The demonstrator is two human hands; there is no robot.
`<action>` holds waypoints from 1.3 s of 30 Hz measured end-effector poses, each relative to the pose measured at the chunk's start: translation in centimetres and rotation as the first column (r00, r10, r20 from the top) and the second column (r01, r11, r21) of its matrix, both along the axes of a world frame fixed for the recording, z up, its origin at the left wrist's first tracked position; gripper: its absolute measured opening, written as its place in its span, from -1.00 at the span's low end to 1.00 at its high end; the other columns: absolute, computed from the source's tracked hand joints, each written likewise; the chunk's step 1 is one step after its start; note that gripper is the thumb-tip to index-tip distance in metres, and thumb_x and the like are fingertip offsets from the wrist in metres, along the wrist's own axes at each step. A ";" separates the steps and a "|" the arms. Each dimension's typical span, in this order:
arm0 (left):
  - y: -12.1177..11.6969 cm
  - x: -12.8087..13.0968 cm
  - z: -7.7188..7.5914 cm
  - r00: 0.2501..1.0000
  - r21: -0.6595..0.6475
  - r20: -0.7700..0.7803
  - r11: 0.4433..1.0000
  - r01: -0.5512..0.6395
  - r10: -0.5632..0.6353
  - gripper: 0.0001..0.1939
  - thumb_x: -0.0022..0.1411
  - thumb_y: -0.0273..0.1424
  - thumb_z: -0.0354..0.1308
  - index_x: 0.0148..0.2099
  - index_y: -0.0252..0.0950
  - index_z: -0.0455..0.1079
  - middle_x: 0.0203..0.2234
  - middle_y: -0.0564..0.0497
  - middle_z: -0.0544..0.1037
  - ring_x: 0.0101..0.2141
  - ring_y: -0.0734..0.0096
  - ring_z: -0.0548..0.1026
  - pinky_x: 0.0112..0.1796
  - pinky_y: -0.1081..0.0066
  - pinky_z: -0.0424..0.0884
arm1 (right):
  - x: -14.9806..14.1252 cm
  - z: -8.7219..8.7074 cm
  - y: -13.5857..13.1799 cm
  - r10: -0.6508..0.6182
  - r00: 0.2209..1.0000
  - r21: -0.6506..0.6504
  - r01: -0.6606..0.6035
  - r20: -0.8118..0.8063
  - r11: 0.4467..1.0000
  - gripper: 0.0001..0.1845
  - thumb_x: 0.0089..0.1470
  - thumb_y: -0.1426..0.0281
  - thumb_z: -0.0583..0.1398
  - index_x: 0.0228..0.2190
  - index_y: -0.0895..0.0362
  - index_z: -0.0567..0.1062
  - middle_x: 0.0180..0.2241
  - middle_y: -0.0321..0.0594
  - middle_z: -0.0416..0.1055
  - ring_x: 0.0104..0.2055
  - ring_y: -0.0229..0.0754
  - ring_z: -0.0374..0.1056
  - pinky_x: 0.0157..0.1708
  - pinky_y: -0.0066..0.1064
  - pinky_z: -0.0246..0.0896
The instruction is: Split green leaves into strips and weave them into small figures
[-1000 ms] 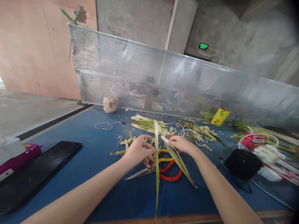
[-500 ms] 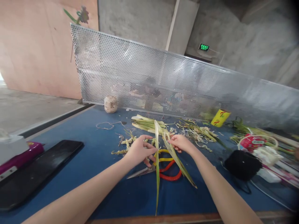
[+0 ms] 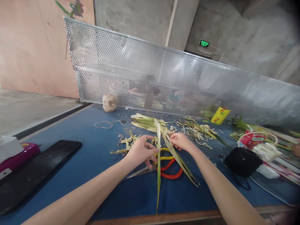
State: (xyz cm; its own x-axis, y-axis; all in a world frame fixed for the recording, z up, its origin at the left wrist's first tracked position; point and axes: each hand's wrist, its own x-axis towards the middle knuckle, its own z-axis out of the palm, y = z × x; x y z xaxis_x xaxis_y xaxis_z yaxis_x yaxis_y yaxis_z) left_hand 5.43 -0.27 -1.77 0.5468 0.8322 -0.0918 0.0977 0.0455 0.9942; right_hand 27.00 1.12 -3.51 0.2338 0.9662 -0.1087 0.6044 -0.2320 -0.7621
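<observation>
My left hand point(image 3: 142, 150) is closed, thumb and fingertips at a long pale-green leaf strip point(image 3: 158, 170) that hangs toward the table's front edge. My right hand point(image 3: 180, 140) pinches a second, wider leaf strip point(image 3: 177, 159), which slants down to the right. The two strips spread apart below my hands. Beneath them lie scissors with red and yellow handles point(image 3: 172, 175), their blades point(image 3: 138, 172) pointing left and partly covered by my left hand. Just behind my hands are a bundle of leaf strips point(image 3: 146, 122) and some knotted or braided pieces point(image 3: 127, 143).
A black phone point(image 3: 39, 173) and a purple object point(image 3: 28, 153) lie left. At the back stand a twine ball point(image 3: 109, 103) and a yellow tube point(image 3: 220, 115) before a perforated metal screen point(image 3: 131, 68). Leaf scraps point(image 3: 199, 131), a black pouch point(image 3: 243, 161) and a red packet point(image 3: 252, 139) lie right.
The whole view has shifted slightly. My hands keep nearly the same positions on the two leaf strips, and the right strip's tip has moved a little to the right.
</observation>
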 end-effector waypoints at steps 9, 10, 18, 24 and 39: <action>0.1 -0.2 -0.2 0.999 0.002 0.035 1.000 0.013 -0.013 -0.46 -0.01 -0.45 0.19 0.01 -0.33 0.06 -0.46 0.02 0.43 -0.59 0.34 0.51 -0.72 0.43 0.43 | 0.2 0.5 -0.5 0.057 0.985 0.003 -0.057 -0.165 0.998 -0.81 -0.12 0.49 0.04 -0.70 0.14 0.21 -0.81 -0.49 0.07 -0.80 -0.46 -0.03 -0.78 -0.60 -0.13; 0.1 -0.2 -0.2 0.999 0.008 0.035 1.000 0.017 -0.017 -0.46 -0.01 -0.45 0.18 0.02 -0.33 0.06 -0.45 0.01 0.43 -0.59 0.35 0.50 -0.73 0.44 0.42 | 0.2 0.4 -0.5 0.061 0.982 0.002 -0.061 -0.181 0.998 -0.81 -0.13 0.48 0.03 -0.70 0.14 0.20 -0.82 -0.50 0.04 -0.79 -0.46 -0.05 -0.78 -0.60 -0.15; 0.0 -0.1 0.1 1.000 0.027 0.030 1.000 -0.010 0.009 -0.50 0.00 -0.51 0.14 0.01 -0.37 0.08 -0.47 0.05 0.41 -0.62 0.45 0.46 -0.73 0.49 0.37 | 0.1 0.5 -0.6 0.055 0.957 -0.032 -0.067 -0.285 0.997 -0.90 -0.19 0.38 0.06 -0.64 0.13 0.24 -0.80 -0.51 0.02 -0.77 -0.44 -0.05 -0.77 -0.59 -0.22; 0.0 0.0 0.5 0.993 -0.119 0.071 0.989 -0.088 0.097 -0.59 0.01 -0.55 0.14 -0.06 -0.37 0.16 -0.52 0.09 0.39 -0.65 0.57 0.40 -0.73 0.58 0.23 | 0.1 0.5 -0.6 0.054 0.939 -0.037 -0.071 -0.339 0.997 -0.89 -0.18 0.34 0.08 -0.57 0.12 0.25 -0.78 -0.52 0.04 -0.77 -0.45 -0.06 -0.77 -0.59 -0.24; 0.1 0.0 0.4 0.988 -0.153 0.124 0.986 -0.071 0.090 -0.53 -0.02 -0.55 0.21 -0.06 -0.37 0.14 -0.53 0.10 0.41 -0.63 0.53 0.43 -0.69 0.54 0.30 | 0.1 -0.2 -0.4 0.088 0.988 0.027 -0.085 -0.130 0.996 -0.81 -0.04 0.26 0.10 -0.50 0.14 0.29 -0.69 -0.41 0.24 -0.72 -0.39 0.13 -0.73 -0.55 0.03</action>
State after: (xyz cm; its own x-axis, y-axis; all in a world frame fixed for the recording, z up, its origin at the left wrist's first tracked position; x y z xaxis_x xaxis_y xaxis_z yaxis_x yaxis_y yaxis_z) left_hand 5.43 -0.19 -1.42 0.4938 0.8566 -0.1495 -0.0421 0.1952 0.9799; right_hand 27.15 0.70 -3.75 0.1341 0.9846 -0.1121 0.5159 -0.1659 -0.8404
